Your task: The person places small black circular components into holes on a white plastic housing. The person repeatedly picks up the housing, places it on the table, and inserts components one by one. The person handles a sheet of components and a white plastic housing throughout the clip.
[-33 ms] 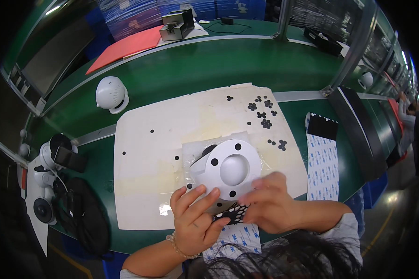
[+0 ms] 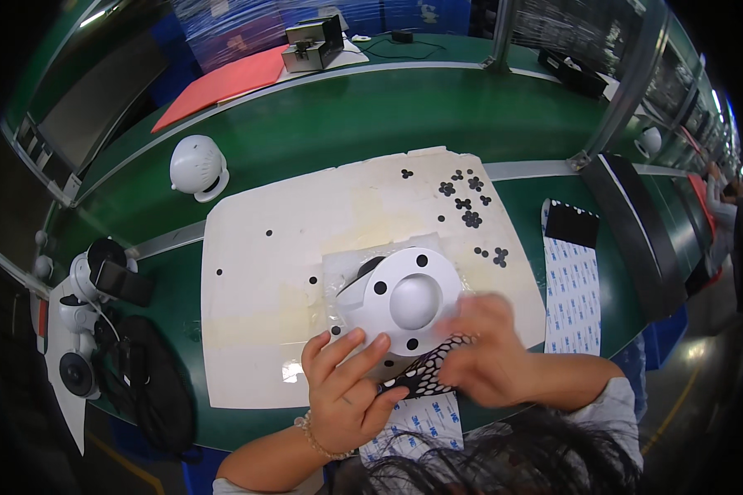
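Hands meet low over a white board (image 2: 256, 289) on the green bench (image 2: 347, 124). Going left to right: well left of our fingers, black-and-white camera parts (image 2: 87, 313) at the bench edge, and a white dome unit (image 2: 196, 167) farther up. Our left hand (image 2: 347, 388) has fingers spread, tips resting on the near rim of the white round housing (image 2: 404, 299), thumb pinning a black sticker sheet (image 2: 425, 375) of punched dots just under it. Nothing differs from the other frame, so we judge the dot-sticking step under way. Right hand (image 2: 491, 351) is blurred, fingers curled at the sheet; grip on it we cannot tell. Beyond the fingertips, loose black dots (image 2: 466, 202); to the right, a backing strip (image 2: 571, 285).
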{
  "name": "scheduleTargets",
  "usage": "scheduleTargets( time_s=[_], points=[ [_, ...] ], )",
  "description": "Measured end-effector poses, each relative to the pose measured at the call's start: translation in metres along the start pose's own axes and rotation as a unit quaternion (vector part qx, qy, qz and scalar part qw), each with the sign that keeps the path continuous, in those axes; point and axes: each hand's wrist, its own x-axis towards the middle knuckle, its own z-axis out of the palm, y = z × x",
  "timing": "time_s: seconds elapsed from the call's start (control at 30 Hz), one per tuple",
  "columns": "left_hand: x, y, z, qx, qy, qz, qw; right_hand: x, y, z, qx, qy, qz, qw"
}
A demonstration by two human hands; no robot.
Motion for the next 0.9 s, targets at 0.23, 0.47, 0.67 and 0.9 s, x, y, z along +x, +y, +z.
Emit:
scheduleTargets(
  time_s=[0.23,0.47,0.67,0.9],
  points=[
    [-0.001,0.002,0.0,0.026,-0.001,0.003,1.0,0.016,0.019,-0.016,0.058,-0.013,0.164,0.985],
    [-0.002,0.0,0.001,0.032,-0.006,0.005,0.999,0.015,0.018,-0.016,0.064,-0.035,0.158,0.985],
    [-0.002,0.001,0.002,0.034,-0.005,0.004,0.999,0.014,0.018,-0.016,0.056,-0.033,0.156,0.986],
    [-0.001,0.002,0.001,0.044,-0.008,0.002,0.999,0.009,0.024,-0.015,-0.045,0.002,0.068,0.997]
  ],
)
